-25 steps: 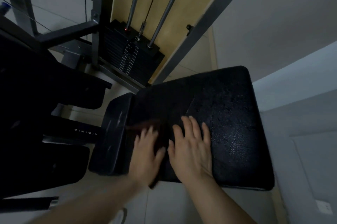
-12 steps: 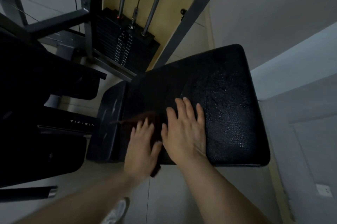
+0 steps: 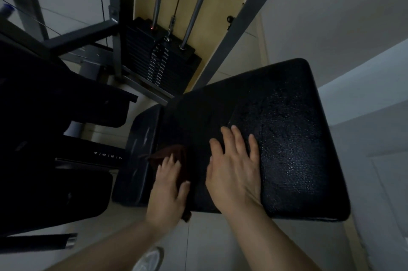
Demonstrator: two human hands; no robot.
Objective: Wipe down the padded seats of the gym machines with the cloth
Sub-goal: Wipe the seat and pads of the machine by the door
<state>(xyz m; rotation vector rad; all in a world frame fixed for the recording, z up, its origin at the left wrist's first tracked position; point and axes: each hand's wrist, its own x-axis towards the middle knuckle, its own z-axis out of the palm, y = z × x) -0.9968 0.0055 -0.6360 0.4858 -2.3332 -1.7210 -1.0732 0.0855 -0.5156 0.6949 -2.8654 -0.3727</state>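
Observation:
A large black padded seat (image 3: 287, 134) fills the middle and right of the view; its right half glistens. A dark brown cloth (image 3: 174, 156) lies on the seat's near left part. My left hand (image 3: 169, 191) presses flat on the cloth with straight fingers, and one cloth corner hangs below the seat edge under the wrist. My right hand (image 3: 235, 171) rests flat on the bare pad just right of it, fingers spread.
A smaller black pad (image 3: 139, 156) adjoins the seat on the left. Behind stands the weight stack (image 3: 159, 58) with guide rods and a grey frame post (image 3: 238, 25). Dark machine parts (image 3: 55, 138) crowd the left. Pale floor and a white shoe (image 3: 148, 259) lie below.
My left hand has slid the cloth leftwards towards the seat's left edge. My right hand has stayed flat on the pad. The camera view shifted slightly.

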